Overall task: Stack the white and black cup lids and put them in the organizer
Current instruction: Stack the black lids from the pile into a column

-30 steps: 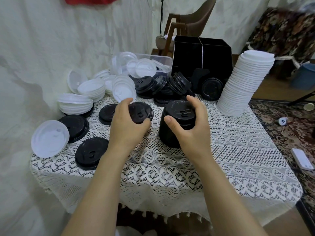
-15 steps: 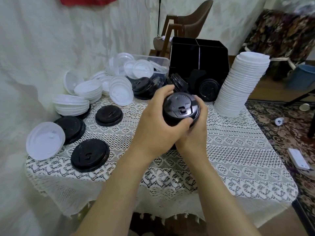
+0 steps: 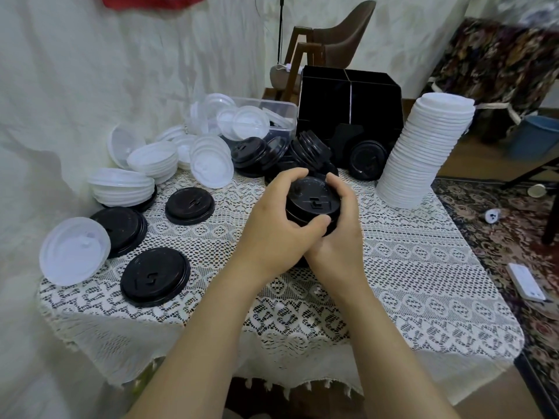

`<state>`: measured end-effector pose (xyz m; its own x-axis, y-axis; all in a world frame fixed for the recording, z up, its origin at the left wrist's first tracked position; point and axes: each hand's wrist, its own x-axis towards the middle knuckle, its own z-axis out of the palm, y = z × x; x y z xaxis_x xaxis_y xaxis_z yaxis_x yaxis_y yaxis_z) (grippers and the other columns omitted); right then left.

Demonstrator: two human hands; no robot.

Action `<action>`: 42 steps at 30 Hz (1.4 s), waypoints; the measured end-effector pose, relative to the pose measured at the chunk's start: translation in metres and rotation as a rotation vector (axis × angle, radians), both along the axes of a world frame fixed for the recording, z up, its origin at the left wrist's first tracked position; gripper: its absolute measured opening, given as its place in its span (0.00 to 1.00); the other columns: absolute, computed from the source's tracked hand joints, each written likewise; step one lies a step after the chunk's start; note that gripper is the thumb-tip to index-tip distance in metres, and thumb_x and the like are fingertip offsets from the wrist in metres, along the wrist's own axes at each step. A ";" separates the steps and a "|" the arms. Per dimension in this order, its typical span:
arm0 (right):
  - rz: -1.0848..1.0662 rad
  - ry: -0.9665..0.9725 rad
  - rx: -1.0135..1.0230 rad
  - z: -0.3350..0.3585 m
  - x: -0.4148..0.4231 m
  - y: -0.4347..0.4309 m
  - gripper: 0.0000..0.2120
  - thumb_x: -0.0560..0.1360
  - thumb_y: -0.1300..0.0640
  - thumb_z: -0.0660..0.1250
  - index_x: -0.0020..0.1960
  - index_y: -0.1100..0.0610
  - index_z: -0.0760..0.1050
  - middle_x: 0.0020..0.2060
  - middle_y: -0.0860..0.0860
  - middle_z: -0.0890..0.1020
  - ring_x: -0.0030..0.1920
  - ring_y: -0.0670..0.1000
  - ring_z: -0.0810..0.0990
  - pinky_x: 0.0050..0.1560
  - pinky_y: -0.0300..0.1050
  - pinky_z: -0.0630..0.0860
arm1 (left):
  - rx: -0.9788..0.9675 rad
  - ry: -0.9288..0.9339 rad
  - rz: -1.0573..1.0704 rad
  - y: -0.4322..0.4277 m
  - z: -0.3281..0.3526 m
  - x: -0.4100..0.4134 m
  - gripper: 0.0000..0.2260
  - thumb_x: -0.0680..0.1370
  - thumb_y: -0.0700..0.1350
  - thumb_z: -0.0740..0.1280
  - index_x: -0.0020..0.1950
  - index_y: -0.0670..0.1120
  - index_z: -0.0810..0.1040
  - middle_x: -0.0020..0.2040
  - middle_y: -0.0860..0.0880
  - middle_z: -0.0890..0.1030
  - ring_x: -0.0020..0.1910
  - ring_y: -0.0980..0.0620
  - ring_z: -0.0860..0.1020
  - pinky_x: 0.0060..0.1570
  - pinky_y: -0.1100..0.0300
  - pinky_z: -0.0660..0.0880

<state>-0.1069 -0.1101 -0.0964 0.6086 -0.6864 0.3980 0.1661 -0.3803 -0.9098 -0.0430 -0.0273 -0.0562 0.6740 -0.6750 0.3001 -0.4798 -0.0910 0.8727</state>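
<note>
Left grip (image 3: 272, 237) and right grip (image 3: 341, 237) are clasping the black lid stack (image 3: 314, 198). Organizer (image 3: 348, 107) is sitting straight ahead.

Matt black plastic lids (image 3: 313, 204) on a white lace tablecloth (image 3: 408, 267).

The near and right part of the bench (image 3: 423, 282) is lying open, giving a hand free passage there. The tall stack of white lids (image 3: 423, 152) is standing at the right rear, just beside the organizer (image 3: 348, 101), narrowing the way in from that side. Toppled black lids (image 3: 311, 149) are crowding the organizer's front. Loose black lids (image 3: 155, 276) and white lids (image 3: 74, 251) are cluttering the left side. The left hand (image 3: 278, 234) and right hand (image 3: 338, 237) are occupying the middle, gripping the black lid stack (image 3: 313, 204).
</note>
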 end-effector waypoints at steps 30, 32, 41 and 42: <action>-0.181 0.072 -0.300 -0.003 0.011 0.001 0.26 0.65 0.46 0.73 0.60 0.55 0.78 0.61 0.46 0.73 0.61 0.41 0.71 0.61 0.26 0.65 | 0.451 -0.373 0.284 0.030 -0.025 0.053 0.27 0.80 0.61 0.52 0.78 0.53 0.58 0.79 0.50 0.56 0.78 0.53 0.50 0.76 0.45 0.47; -0.181 0.076 -0.300 -0.003 0.010 0.001 0.26 0.65 0.47 0.74 0.60 0.55 0.78 0.61 0.46 0.73 0.61 0.41 0.70 0.61 0.25 0.65 | 0.736 -0.419 0.413 0.039 -0.032 0.067 0.27 0.81 0.58 0.56 0.78 0.52 0.55 0.79 0.46 0.49 0.78 0.47 0.44 0.74 0.40 0.44; -0.173 0.072 -0.297 -0.002 0.009 0.002 0.25 0.66 0.48 0.74 0.60 0.56 0.78 0.61 0.48 0.73 0.61 0.41 0.70 0.60 0.24 0.64 | 0.994 -0.194 0.457 0.037 -0.037 0.078 0.31 0.80 0.61 0.54 0.79 0.53 0.47 0.79 0.45 0.42 0.77 0.35 0.42 0.72 0.36 0.45; -0.172 0.071 -0.299 -0.002 0.009 0.001 0.25 0.66 0.48 0.74 0.60 0.56 0.78 0.61 0.48 0.73 0.61 0.41 0.70 0.60 0.23 0.63 | 0.978 -0.191 0.462 0.037 -0.037 0.078 0.30 0.80 0.60 0.55 0.79 0.53 0.48 0.79 0.45 0.45 0.77 0.35 0.43 0.72 0.36 0.47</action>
